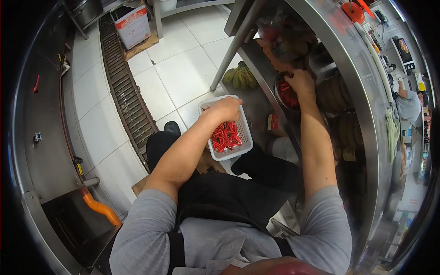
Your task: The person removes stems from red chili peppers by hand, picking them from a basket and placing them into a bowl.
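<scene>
A white perforated basket [247,135] with red chilies [225,138] in it stands between my knees. My left hand [227,109] is over the far part of this basket, its fingers curled together; what they hold, if anything, is hidden. To the right, a round bowl [277,91] holding more red chilies [288,95] sits on the lower shelf of the steel table. My right hand [300,82] reaches into that bowl, fingers bent down and pressed together at the chilies. Whether a chili is between the fingertips is too small to tell.
Green bananas [240,77] lie beyond the basket, beside the table leg [233,52]. The steel tabletop edge [355,82] runs along the right. An oil tin [133,28] stands at the back left, near the floor drain grate [121,87]. A person [408,105] is at the far right.
</scene>
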Available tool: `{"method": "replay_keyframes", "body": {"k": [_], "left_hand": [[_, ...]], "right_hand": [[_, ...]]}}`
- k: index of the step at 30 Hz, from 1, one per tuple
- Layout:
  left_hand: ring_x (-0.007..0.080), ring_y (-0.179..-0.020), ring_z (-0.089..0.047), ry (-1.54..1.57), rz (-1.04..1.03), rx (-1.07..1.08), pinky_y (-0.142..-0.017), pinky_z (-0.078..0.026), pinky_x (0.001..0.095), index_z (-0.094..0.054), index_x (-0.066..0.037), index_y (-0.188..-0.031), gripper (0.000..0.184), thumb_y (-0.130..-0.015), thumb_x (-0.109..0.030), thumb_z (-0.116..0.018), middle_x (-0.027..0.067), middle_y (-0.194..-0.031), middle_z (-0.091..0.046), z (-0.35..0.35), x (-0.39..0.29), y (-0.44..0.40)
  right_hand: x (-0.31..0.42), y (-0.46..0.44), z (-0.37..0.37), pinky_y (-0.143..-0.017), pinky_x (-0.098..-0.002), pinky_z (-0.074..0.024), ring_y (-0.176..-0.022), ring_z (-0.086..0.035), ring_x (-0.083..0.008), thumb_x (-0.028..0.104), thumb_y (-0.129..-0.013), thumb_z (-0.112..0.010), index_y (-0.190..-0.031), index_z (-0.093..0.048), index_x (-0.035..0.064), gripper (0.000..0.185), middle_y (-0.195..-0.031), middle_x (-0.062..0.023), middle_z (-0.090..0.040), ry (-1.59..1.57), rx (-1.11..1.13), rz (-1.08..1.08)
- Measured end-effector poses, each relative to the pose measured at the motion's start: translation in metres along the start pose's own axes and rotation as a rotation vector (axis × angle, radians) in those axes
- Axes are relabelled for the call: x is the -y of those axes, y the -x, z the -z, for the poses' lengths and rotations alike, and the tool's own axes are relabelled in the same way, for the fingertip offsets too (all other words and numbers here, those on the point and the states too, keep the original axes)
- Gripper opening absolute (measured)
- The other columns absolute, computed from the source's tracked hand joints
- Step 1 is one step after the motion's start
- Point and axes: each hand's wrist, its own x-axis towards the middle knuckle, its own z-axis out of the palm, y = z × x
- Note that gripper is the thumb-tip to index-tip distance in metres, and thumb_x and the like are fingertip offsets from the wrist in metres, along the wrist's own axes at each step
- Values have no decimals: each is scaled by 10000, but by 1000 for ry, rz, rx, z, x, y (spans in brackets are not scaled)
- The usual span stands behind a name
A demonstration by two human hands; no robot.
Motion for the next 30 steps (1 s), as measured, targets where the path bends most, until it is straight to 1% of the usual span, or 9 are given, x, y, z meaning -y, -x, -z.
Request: {"method": "replay_keyframes", "body": {"k": [6,9,11,14,19,22,24,27,30], "left_hand": [[373,-1036,-594,8,8,16,-904,-476,427,-587,-19,-1167,405,-772,-110,-585,239,-1053,-634,5,-4,4],[376,-1031,-595,2,6,10,-908,-474,426,-590,-19,-1164,400,-774,-112,-583,239,-1058,-634,3,1,1],[378,-1028,-595,-4,-7,-2,-908,-473,424,-591,-19,-1163,398,-775,-112,-583,239,-1058,-633,0,2,1],[386,-1014,-596,-3,-34,-18,-906,-474,425,-593,-18,-1158,393,-777,-112,-583,240,-1053,-635,-2,2,4],[349,-959,-632,23,-69,-25,-869,-496,401,-589,-3,-1153,382,-804,-156,-608,218,-1012,-656,-2,-4,0],[247,-909,-661,383,-124,-71,-806,-518,351,-596,2,-1139,361,-845,-205,-624,150,-969,-683,-9,-8,-1],[157,-895,-653,932,-122,110,-758,-514,296,-584,-4,-1160,365,-879,-235,-621,90,-956,-685,-4,-18,2],[134,-910,-635,1165,-111,234,-728,-503,274,-535,-23,-1207,381,-899,-233,-617,74,-1012,-661,-7,-23,9],[141,-821,-645,1052,-28,206,-639,-515,300,-581,-48,-1116,353,-874,-296,-647,61,-959,-660,-30,-18,6]], "right_hand": [[-17,4,-12,-791,-468,-502,-907,-635,-361,317,-761,-686,-917,-695,60,301,-913,-167,-678,-117,-42,-14],[-38,8,-23,-666,-420,-514,-754,-664,-304,309,-773,-699,-916,-682,33,311,-815,-140,-683,-230,-231,97],[-34,30,-4,-489,-298,-441,-564,-595,-160,292,-784,-726,-908,-679,28,296,-711,-57,-648,-816,-106,-183],[-31,54,8,-414,-208,-305,-479,-461,-44,265,-789,-746,-913,-681,52,255,-650,14,-580,-1171,-145,-348],[-28,80,10,-397,-204,-278,-449,-452,-46,262,-802,-731,-913,-664,38,259,-624,18,-566,-1371,-235,-315],[5,117,13,-388,-199,-286,-441,-472,-62,269,-827,-700,-885,-636,7,276,-610,9,-558,-1379,-139,-239],[28,143,3,-377,-207,-316,-424,-525,-82,264,-854,-678,-869,-644,8,259,-608,-23,-592,-1409,18,-237],[49,166,-26,-385,-218,-371,-453,-542,-90,274,-906,-620,-885,-630,9,266,-650,-43,-623,-1349,186,-148],[47,169,-101,-410,-239,-440,-493,-547,-86,217,-928,-596,-918,-606,-4,221,-671,-45,-621,-1205,58,46]]}}
